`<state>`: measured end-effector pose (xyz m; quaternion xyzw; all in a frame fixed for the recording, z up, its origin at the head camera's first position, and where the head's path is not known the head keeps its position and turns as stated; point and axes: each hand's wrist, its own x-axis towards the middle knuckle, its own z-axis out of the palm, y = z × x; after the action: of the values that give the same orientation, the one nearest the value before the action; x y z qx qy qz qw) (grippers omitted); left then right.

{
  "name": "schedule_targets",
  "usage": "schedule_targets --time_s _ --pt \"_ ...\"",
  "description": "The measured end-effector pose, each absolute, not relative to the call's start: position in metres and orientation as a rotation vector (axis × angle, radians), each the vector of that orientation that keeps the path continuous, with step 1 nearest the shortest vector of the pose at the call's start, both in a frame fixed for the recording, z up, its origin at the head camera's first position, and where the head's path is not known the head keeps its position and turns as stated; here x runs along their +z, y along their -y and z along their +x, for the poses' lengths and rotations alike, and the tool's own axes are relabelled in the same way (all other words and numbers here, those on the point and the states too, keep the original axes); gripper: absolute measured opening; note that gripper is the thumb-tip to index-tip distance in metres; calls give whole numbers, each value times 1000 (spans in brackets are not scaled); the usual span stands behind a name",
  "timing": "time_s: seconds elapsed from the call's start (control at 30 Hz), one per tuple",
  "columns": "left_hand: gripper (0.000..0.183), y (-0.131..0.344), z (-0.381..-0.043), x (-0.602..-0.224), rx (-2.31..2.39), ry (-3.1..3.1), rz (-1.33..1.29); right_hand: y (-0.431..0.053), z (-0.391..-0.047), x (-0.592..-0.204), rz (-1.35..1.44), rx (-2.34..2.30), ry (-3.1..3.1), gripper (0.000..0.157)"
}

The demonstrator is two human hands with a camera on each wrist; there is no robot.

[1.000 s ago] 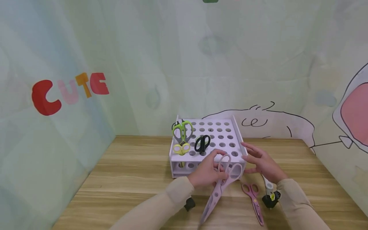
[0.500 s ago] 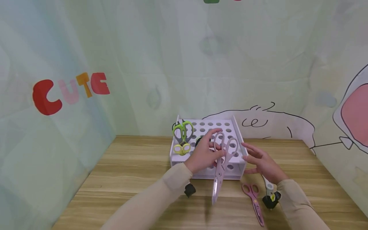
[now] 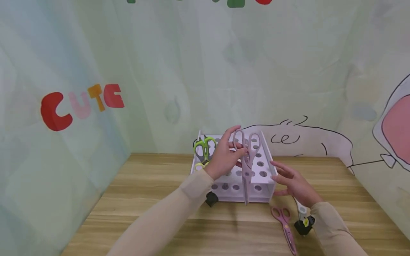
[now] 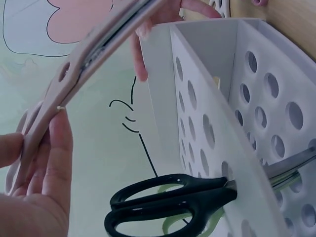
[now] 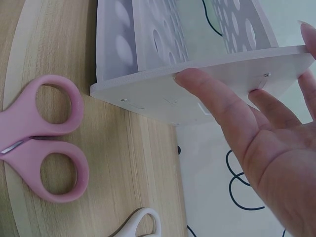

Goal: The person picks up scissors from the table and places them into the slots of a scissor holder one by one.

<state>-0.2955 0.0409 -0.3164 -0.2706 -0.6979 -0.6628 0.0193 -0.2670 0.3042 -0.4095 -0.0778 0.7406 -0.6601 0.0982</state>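
- Pale backdrop (image 3: 160,71) with cartoon drawings, behind everything.
- Wood-grain tabletop (image 3: 153,185) under the rack.
- White two-tier rack (image 3: 264,180) pierced with round holes.
- Hands: the left (image 3: 224,156) pinches the lilac scissors between thumb and fingers; the right (image 3: 294,186) has its fingers extended, fingertips touching the rack's right side panel.
- Lilac scissors (image 3: 247,173), upright at the rack's front, handles up, blades down.
- Pink scissors (image 3: 285,224), lying on the tabletop near the rack's front right corner.
- Green-grey scissors (image 3: 205,153), standing in the rack's left part.
- Black scissors (image 4: 217,195), blades through a hole.
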Motion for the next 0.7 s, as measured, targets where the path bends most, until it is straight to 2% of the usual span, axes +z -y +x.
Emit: schedule_targets --time_s 0.27,0.7 --pt "67 -45 -308 -308 -2083 2085 -730 -305 -266 -409 -225 -1953 -2207 68" --pt "62 -52 -321 -296 -1965 2052 -702 -305 -267 -412 -221 -1972 -2186 68"
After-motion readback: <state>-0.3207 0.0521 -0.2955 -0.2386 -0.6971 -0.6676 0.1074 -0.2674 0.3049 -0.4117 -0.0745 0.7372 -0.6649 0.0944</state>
